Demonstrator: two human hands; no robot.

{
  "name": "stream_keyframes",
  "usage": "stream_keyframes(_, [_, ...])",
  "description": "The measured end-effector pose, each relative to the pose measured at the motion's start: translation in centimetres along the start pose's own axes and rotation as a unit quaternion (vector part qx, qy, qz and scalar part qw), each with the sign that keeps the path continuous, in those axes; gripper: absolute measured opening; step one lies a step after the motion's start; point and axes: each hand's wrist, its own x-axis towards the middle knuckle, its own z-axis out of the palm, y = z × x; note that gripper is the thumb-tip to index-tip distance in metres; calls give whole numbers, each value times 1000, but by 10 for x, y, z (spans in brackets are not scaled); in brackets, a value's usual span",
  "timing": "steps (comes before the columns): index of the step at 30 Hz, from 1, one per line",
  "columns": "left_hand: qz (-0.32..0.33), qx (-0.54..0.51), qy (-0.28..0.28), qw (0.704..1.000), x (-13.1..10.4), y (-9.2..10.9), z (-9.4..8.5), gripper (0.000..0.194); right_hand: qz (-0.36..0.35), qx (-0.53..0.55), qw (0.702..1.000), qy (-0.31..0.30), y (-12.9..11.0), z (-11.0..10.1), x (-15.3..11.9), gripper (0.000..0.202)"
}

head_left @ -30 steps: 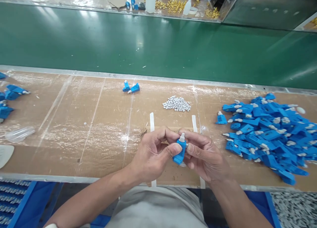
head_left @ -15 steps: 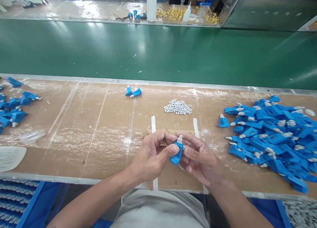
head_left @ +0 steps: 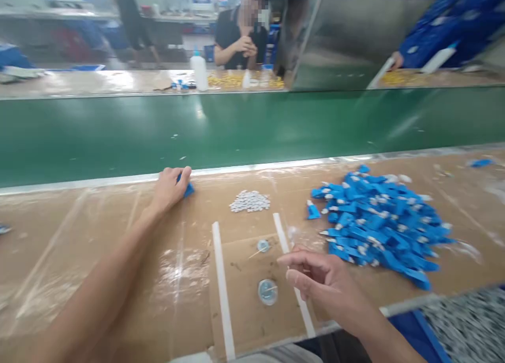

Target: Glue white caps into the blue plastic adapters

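Note:
My left hand (head_left: 170, 188) reaches to the far edge of the tabletop, its fingers closed around a blue plastic part (head_left: 188, 190). The hand hides much of that spot, so whether one or more parts lie there I cannot tell. My right hand (head_left: 321, 281) hovers over the right strip of white tape, thumb and forefinger apart, with no part seen between them. Close to it on the cardboard are two small round dishes, a nearer one (head_left: 268, 292) and a farther one (head_left: 262, 245), each with a thin stick. Beyond them lies a pile of small grey-white pieces (head_left: 250, 201).
A large heap of blue parts with white tips (head_left: 382, 221) covers the right side; a single blue part (head_left: 313, 210) stands beside it. A green belt (head_left: 236, 123) runs behind the table. Across it are a white bottle (head_left: 199, 71), gold-coloured pieces (head_left: 226, 80) and a person (head_left: 240, 42).
My hands have parted. The left went away and to the left with the blue part; the right drew back to the right, uncovering the dishes. The view has tilted up and turned right.

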Motion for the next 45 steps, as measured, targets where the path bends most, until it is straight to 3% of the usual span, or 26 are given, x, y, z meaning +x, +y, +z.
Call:
stream_keyframes(2, [26,39,-12,999,-2,-3,22,24,-59,-150,985,52,-4,-29,11,28])
stream_keyframes(5, [83,173,-20,981,-22,-20,32,29,-116,-408,894,147,0,-81,35,24])
stream_keyframes(7, [108,242,-18,964,-39,-33,25,34,-103,-521,839,118,10,-103,55,26])
stream_keyframes(10, [119,238,-19,964,-56,-39,8,41,-67,-618,780,72,27,-101,78,32])
stream_keyframes(12, [134,218,4,967,-63,-27,-2,55,-60,-641,763,59,37,-89,86,30])
stream_keyframes(14, [150,178,68,970,-72,0,-7,62,-74,-629,771,57,46,-82,89,26])
stream_keyframes(16, [145,86,111,979,-88,37,-5,47,-102,-587,800,74,50,-82,88,21])
stream_keyframes(17, [120,18,88,989,-98,57,-1,35,-114,-551,821,94,50,-83,86,19])
stream_keyframes(19, [31,-161,-41,986,-119,94,13,25,-122,-442,879,134,41,-82,79,14])
stream_keyframes(21, [-92,-341,-206,913,-137,123,32,35,-116,-300,935,147,23,-71,65,11])
stream_keyframes(23, [-171,-455,-278,829,-149,141,53,49,-119,-177,971,107,1,-48,49,12])
stream_keyframes(24, [-192,-493,-282,800,-153,146,63,54,-121,-138,980,78,-10,-34,41,12])
stream_keyframes(27, [-220,-556,-232,767,-159,151,84,52,-111,-52,992,23,-31,4,25,14])
stream_keyframes(30, [-239,-581,-180,757,-165,144,88,38,-117,3,993,6,-33,17,16,20])
stream_keyframes(33, [-288,-594,-133,740,-171,128,77,29,-127,-48,989,52,-18,12,3,34])
stream_keyframes(35, [-323,-591,-84,734,-176,114,68,27,-110,-103,986,72,0,10,-7,28])
stream_keyframes(38, [-353,-578,-26,736,-184,93,58,27,-42,-90,994,41,26,19,-19,24])
stream_keyframes(41, [-371,-570,-14,733,-194,81,55,26,0,-53,998,40,41,32,-24,30])
stream_keyframes(45, [-373,-574,-28,729,-202,78,57,28,-47,-104,992,62,42,38,-22,31])
